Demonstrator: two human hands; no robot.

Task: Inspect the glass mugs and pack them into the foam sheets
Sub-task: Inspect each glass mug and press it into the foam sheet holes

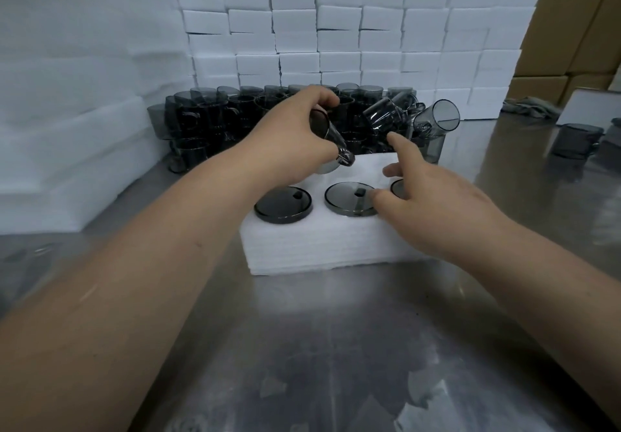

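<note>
While the smoky glass mug [336, 146] hangs tilted over the back of the foam block [319, 250], the left grip [295, 132] is clenched around it, fingers curled over its top. 3 seated mugs [283, 203] sit sunk in the block's front row, round dark faces up. The right grip [437, 203] is released, fingers spread low over the block's right side; whether it touches, I cannot tell. The block rests on the steel desk [336, 347]. Behind it lies the mug pile [201, 119], then a wall of white foam [336, 28]. Foam sheets [67, 129] are stacked left, cardboard boxes [571, 28] right.
</note>
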